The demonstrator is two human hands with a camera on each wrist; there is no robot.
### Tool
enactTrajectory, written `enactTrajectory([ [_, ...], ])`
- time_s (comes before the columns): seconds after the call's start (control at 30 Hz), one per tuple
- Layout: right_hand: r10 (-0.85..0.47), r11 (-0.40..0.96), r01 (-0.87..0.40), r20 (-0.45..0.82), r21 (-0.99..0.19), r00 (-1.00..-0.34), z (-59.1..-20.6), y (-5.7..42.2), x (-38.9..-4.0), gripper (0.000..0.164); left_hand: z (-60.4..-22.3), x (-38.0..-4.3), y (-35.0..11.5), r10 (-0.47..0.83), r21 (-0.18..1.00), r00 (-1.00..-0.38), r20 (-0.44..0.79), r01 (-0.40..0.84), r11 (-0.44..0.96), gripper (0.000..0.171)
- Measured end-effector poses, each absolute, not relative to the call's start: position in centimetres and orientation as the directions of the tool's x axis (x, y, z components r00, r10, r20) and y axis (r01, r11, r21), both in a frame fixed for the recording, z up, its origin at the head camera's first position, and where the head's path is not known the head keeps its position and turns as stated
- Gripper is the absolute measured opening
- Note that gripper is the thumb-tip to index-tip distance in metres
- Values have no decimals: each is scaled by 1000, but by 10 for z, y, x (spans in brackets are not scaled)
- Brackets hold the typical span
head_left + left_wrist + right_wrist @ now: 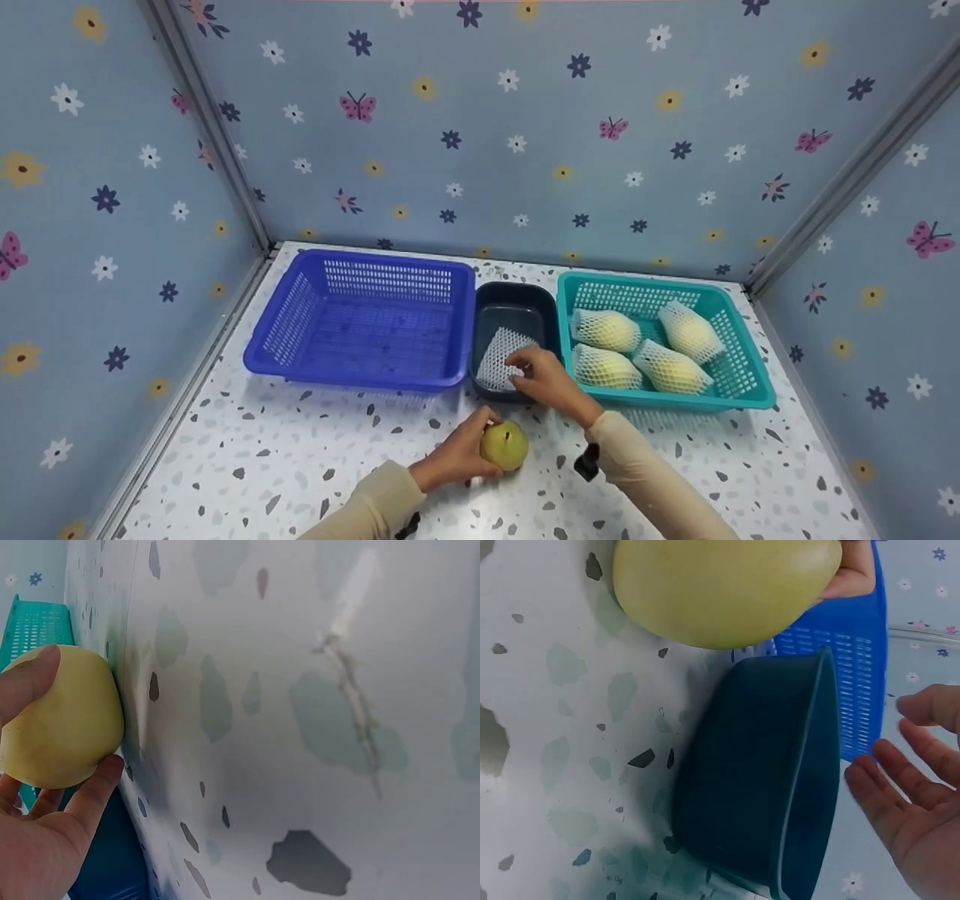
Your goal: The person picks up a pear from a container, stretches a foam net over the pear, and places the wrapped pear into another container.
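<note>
My left hand (463, 448) grips a yellow-green pear (505, 445) on the speckled tabletop, thumb on one side and fingers on the other. In the left wrist view the pear (67, 716) sits between thumb and fingertips. My right hand (551, 381) hovers over the near right part of a small dark tray (517, 293), fingers loosely bent and apart. A white foam net sleeve (496, 364) lies in that tray, just left of the right fingertips. The right wrist view has the hand (922, 795) above the tray rim with nothing in it.
A blue-purple basket (375, 382) stands left of the dark tray, with only its bare slatted floor showing. To the right, a teal basket (675, 401) holds several fruits in white net sleeves (606, 330). Flower-patterned walls (480, 165) enclose the table at the back and sides.
</note>
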State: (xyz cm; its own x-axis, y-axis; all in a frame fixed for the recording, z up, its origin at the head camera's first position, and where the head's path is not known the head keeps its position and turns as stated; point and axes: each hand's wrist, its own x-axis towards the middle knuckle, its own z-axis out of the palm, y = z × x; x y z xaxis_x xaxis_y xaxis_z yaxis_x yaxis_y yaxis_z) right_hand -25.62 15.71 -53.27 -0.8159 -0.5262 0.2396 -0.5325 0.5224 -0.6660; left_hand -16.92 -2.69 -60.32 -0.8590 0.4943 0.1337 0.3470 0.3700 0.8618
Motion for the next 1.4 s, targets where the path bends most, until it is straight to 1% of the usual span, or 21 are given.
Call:
enactTrajectory([
  [0.1,-552,600,-567,220,-564,-804,-540,148,-266,20,-602,-169,-27,489,866,-863,127,336,369,69],
  [0.2,-547,668,-553,174,-499,-819,-547,142,-272,26,-602,-169,-27,489,872,-863,128,333,359,70],
  [0.37,-494,758,-467,67,-456,-867,-557,135,-278,42,-604,-169,-27,492,874,-862,124,330,357,70],
  [0.5,-465,785,-423,22,-452,-885,-561,131,-281,52,-604,-169,-27,490,879,-865,111,316,358,71],
  [0.63,-443,808,-399,-2,-434,-897,-562,128,-283,57,-604,-168,-28,491,875,-864,110,319,365,70],
  [0.73,-428,835,-388,-18,-391,-904,-564,126,-285,57,-605,-168,-27,490,869,-864,121,331,369,70],
  [0.87,-411,862,-377,-34,-338,-911,-567,125,-288,54,-606,-168,-27,488,868,-862,139,343,359,71],
  [0.97,-405,871,-373,-38,-321,-914,-571,124,-288,47,-607,-167,-26,483,875,-866,134,332,353,71],
  [1.1,-400,873,-374,-21,-314,-916,-575,126,-288,28,-607,-165,-26,475,887,-872,118,308,344,71],
  [1.23,-416,860,-409,46,-306,-908,-577,128,-290,5,-608,-165,-26,474,893,-873,114,299,335,70],
  [1.27,-424,854,-426,75,-300,-903,-577,129,-290,5,-608,-165,-26,473,893,-873,115,300,336,70],
  [1.4,-429,851,-463,180,-247,-885,-572,129,-291,15,-608,-167,-26,473,882,-871,135,324,343,69],
])
